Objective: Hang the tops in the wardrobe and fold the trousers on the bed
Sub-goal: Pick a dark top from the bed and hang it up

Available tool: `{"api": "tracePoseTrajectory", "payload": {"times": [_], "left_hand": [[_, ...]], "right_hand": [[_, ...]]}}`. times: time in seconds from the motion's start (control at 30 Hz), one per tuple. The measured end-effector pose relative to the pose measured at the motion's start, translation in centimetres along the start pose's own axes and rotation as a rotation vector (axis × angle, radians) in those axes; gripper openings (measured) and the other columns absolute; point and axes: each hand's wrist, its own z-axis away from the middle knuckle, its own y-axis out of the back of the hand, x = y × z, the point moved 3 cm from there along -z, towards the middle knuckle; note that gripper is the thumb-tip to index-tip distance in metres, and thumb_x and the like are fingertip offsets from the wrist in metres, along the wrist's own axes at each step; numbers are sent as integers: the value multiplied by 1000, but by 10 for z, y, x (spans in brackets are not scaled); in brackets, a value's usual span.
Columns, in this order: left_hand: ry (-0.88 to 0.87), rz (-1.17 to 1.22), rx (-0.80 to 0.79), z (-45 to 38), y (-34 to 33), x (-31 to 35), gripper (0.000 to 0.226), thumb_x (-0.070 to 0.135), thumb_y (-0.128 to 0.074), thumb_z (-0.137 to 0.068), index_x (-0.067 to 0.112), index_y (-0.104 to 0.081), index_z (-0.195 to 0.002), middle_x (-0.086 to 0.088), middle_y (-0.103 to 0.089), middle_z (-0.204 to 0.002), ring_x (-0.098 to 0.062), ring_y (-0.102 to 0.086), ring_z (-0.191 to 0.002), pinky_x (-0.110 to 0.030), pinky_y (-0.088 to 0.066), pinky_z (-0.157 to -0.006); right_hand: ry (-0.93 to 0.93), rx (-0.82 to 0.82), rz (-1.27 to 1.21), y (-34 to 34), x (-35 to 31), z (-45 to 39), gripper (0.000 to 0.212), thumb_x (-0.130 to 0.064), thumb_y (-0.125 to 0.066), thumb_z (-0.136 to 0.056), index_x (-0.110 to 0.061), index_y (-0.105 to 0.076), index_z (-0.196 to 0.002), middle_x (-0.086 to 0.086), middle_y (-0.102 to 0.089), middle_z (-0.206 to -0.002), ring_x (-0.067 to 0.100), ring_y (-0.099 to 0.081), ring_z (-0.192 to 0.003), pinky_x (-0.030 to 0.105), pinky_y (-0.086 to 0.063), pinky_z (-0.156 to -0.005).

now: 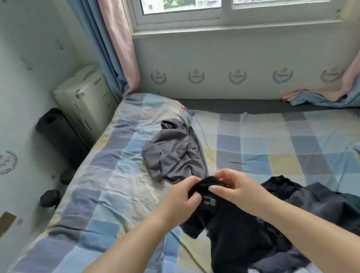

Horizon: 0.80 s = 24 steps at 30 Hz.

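Note:
A black garment [235, 237] with a white label near its top edge hangs between my hands over the bed [96, 213]. My left hand [180, 198] pinches its upper edge on the left. My right hand [236, 186] grips the same edge on the right, thumb on the cloth. Its lower part trails onto a heap of dark clothes [325, 202] at the near right. A grey garment [175, 154] lies crumpled on the bed beyond my hands. No wardrobe is in view.
The bed has a checked blue, grey and yellow cover and a pillow [159, 108] at its head. A cream appliance [86, 100] and a black rolled mat [61, 135] stand by the left wall. Pink and blue curtains [114, 39] flank the window.

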Motion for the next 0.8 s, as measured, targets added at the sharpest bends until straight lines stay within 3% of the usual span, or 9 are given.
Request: {"api": "tracePoseTrajectory", "payload": {"times": [0.1,0.2,0.27,0.33,0.4,0.53,0.63,0.8], "left_hand": [[-52,-37,72,18,6,18,19,19,-51,-92,26,-56,-108,13,-63,-94,2,-57,-86,-20,-45,-77],[-171,-153,82,33,14,32,31,28,-59,-90,29,-53,-120,13,-63,-108,-1,-58,-98,-23,-46,-86],[-353,-352,-24,42,18,41,48,36,-59,-89,32,-46,-135,7,-60,-113,-11,-59,-99,-28,-49,-84],[-582,-627,-165,50,20,47,56,44,-51,-93,35,-32,-145,1,-54,-105,-18,-57,-83,-31,-50,-71],[-655,-762,-291,55,25,49,58,49,-44,-95,41,-21,-148,-2,-49,-102,-20,-53,-77,-35,-48,-67],[-689,-664,-333,66,42,49,56,52,-47,-94,36,-33,-145,0,-53,-102,-20,-55,-78,-34,-47,-70],[-716,-606,-356,73,62,44,47,52,-49,-92,28,-49,-132,2,-57,-110,-21,-60,-89,-33,-49,-76],[-827,-758,-447,77,85,40,38,53,-50,-91,19,-52,-107,0,-55,-102,-23,-57,-80,-27,-37,-64]], "right_hand": [[73,43,243,11,-14,28,31,-31,-69,-85,-43,-44,-97,-14,-64,-88,-1,-61,-75,16,-49,-68],[160,83,508,23,-23,49,28,-31,-68,-84,-43,-49,-101,-21,-58,-91,-2,-55,-79,16,-45,-72],[204,76,604,24,-29,59,21,-30,-68,-85,-32,-57,-103,-19,-59,-95,2,-56,-87,20,-47,-78],[241,50,651,19,-36,66,16,-28,-68,-85,-27,-60,-98,-14,-60,-96,8,-57,-90,26,-48,-79],[257,63,678,10,-42,75,14,-29,-68,-84,-27,-58,-92,-13,-58,-93,10,-56,-86,28,-48,-76],[220,176,719,-8,-52,90,21,-32,-71,-82,-24,-53,-90,-13,-50,-94,14,-53,-79,28,-47,-73],[217,270,780,-31,-62,103,25,-33,-72,-81,-18,-54,-87,-10,-46,-90,19,-51,-71,31,-47,-67],[197,376,845,-64,-82,125,23,-34,-73,-80,-15,-62,-85,-5,-52,-82,20,-51,-63,30,-46,-58]]}}
